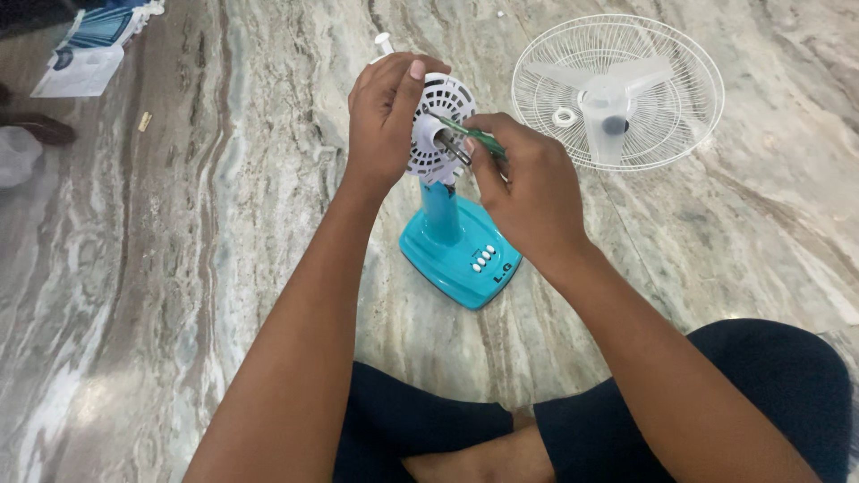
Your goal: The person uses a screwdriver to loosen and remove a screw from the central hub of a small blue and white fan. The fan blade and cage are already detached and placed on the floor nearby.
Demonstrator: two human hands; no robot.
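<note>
Left hand gripping white fan motor head, right hand clamped on, seemingly, green screwdriver

A turquoise fan base with white buttons is seen on a grey-and-beige veined marble floor. The motor housing, grille and blades are white. A green-handled screwdriver is shown. Dark navy trousers are worn.

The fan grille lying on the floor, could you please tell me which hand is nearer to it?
Right. The right hand, holding a screwdriver at the fan motor, sits just left of the grille; the left hand grips the motor's far side.
</note>
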